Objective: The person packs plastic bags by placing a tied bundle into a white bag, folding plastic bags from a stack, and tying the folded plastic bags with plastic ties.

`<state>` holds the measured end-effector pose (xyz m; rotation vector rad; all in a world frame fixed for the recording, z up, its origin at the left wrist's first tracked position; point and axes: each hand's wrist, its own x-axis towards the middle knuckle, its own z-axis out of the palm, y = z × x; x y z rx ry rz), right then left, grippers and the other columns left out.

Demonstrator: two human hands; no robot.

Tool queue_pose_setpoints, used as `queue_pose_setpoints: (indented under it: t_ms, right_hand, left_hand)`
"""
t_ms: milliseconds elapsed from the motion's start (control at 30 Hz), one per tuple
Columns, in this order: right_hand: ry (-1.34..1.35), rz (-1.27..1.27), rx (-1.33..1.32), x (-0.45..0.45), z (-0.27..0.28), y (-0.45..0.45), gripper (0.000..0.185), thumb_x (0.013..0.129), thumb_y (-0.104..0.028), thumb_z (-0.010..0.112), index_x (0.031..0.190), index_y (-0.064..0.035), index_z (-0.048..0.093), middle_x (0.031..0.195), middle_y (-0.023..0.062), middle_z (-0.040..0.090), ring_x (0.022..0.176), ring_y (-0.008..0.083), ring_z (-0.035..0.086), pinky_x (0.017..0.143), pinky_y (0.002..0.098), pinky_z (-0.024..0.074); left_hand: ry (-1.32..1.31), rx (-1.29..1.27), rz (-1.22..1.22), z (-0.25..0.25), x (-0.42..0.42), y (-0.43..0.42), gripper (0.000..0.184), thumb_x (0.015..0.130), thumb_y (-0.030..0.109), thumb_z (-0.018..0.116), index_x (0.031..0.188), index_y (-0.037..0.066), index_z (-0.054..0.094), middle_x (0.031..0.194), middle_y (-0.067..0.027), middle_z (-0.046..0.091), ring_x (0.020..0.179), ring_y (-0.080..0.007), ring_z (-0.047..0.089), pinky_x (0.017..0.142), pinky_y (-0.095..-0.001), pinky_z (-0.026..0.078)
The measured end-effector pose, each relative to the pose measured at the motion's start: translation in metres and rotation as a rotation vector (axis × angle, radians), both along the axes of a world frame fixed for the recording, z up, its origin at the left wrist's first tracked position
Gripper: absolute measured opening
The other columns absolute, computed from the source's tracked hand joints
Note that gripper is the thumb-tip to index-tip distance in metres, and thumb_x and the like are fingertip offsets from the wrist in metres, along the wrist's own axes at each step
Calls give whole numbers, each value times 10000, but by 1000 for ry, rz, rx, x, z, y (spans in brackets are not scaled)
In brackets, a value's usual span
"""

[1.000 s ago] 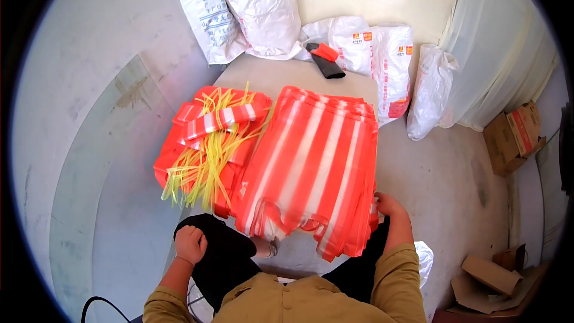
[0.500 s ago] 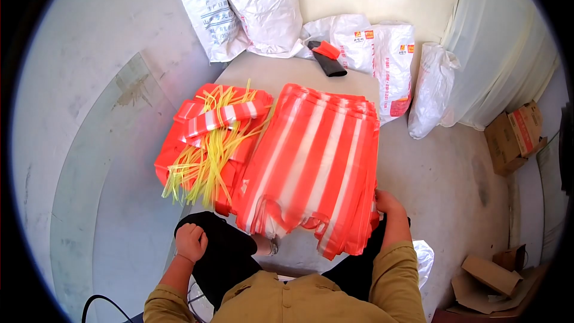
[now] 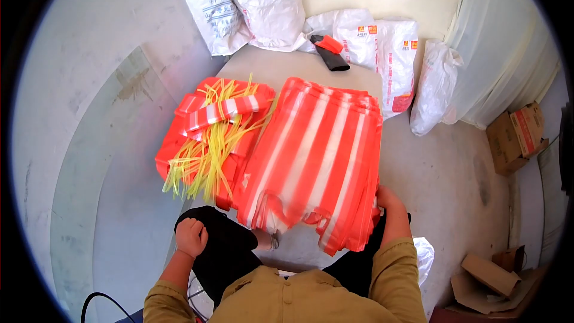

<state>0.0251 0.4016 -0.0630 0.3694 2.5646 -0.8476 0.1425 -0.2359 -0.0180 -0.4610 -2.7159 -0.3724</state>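
A thick stack of red-and-white striped plastic bags [image 3: 311, 149] lies on the table, its cut-out lower end hanging over the near edge. My right hand [image 3: 390, 199] is against the stack's right edge, low down; its fingertips are hidden there, so I cannot tell whether they grip. My left hand [image 3: 192, 237] rests on my left knee, fingers curled in, with nothing visible in it. Left of the stack is a red plastic bundle [image 3: 170, 143]. Loose yellow strips [image 3: 209, 158] and a folded striped band [image 3: 224, 112] lie on top of it.
A black roll with a red wrap [image 3: 330, 57] lies at the table's far side [image 3: 263, 63]. White woven sacks [image 3: 269, 6] stand behind. Cardboard boxes [image 3: 508, 143] are at the right, with opened cardboard [image 3: 487, 284] below. A curved glass pane [image 3: 89, 143] leans at left.
The view has shifted slightly, so most things sit a little higher in it. Both hands and the striped stack keep nearly the same places.
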Motion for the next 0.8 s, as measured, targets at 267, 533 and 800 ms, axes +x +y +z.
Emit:
queue_pose_setpoints:
  t_ms: [267, 533, 800]
  right_hand:
    - [655, -323, 126, 7, -3, 28, 290, 1021, -235, 616, 1188, -12, 696, 1060, 134, 760, 990, 254, 719, 872, 383, 552]
    - [928, -90, -65, 52, 60, -73, 137, 988, -118, 660, 1060, -9, 702, 953, 115, 727, 878, 227, 698, 826, 337, 548]
    - [998, 768, 25, 70, 85, -203, 280, 795, -10, 739, 1068, -62, 709, 1209, 106, 694, 1131, 313, 652, 922, 415, 560]
  left_hand:
    - [0, 14, 3, 6, -3, 5, 162, 765, 97, 693, 725, 79, 537, 743, -114, 519, 730, -357, 555, 640, -488, 442]
    - [0, 36, -16, 9, -3, 5, 177, 749, 90, 702, 716, 80, 529, 731, -107, 515, 715, -341, 551, 626, -469, 441]
    - [-7, 54, -8, 8, -1, 5, 144, 761, 71, 693, 744, 62, 551, 748, -120, 528, 733, -355, 555, 639, -475, 441]
